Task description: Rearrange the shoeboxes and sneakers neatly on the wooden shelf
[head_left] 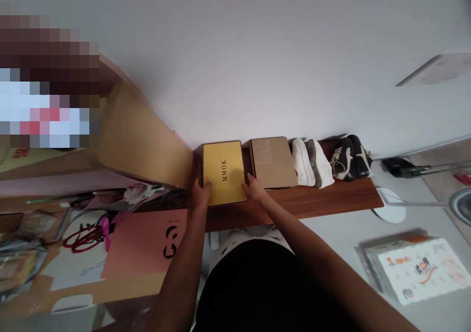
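A yellow box lettered MMOK point(224, 167) is on the dark wooden shelf point(279, 204) against the wall. My left hand point(201, 193) grips its left side near the front corner, thumb on the lid. On the opposite side, my right hand point(253, 187) holds the box by its right edge. Just right of it sits a brown cardboard box point(273, 161), apart from the yellow one by a narrow gap. The undersides of both hands' fingers are partly hidden.
White shoes point(303, 162) and black shoes point(344, 157) stand farther right along the shelf. A pink folder-like sheet point(147, 243) and red cord point(83, 238) lie at left. A tall cardboard panel point(143, 140) rises there. A white tissue pack point(423, 270) and a fan point(461, 204) are at right.
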### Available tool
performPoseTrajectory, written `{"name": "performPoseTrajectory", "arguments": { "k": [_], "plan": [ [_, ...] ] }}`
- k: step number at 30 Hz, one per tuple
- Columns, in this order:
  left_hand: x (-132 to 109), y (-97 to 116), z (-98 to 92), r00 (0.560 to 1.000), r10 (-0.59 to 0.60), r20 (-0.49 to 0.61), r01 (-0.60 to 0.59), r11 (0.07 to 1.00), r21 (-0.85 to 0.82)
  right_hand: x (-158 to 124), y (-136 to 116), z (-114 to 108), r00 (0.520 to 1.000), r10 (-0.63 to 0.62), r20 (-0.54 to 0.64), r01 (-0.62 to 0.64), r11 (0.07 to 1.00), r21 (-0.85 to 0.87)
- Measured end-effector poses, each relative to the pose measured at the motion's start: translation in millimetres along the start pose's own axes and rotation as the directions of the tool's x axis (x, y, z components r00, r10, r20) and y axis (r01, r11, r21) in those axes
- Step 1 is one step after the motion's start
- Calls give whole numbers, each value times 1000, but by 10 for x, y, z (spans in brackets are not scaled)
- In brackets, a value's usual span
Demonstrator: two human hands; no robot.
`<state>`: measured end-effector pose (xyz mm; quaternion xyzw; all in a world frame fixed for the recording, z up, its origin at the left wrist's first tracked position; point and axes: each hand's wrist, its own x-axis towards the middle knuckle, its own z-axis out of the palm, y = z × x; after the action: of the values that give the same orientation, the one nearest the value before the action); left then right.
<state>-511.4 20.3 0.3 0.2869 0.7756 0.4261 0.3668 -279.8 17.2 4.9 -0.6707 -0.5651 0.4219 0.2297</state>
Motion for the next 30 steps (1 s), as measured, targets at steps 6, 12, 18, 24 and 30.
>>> {"name": "performPoseTrajectory", "arguments": {
  "k": [6,12,18,24,30],
  "plan": [
    [-438,288,441,990,137,20,-136,990,-45,-67,398,-808,984,-61,-167,61,998,-7],
    [-984,365,1427,929,41,368,40,977,-210,82,769,-1536,949,-26,-313,-23,988,-152],
    [-956,355,1914,950,-47,309,-5,986,167,259,893,-1701,961,104,-255,-165,959,-229],
    [-922,362,1974,954,-92,284,25,973,228,396,872,-1636,969,207,-134,-227,962,-155],
    [-1127,353,1892,963,-42,268,27,998,58,372,1111,-1681,972,199,-129,-183,975,124]
  ]
}}
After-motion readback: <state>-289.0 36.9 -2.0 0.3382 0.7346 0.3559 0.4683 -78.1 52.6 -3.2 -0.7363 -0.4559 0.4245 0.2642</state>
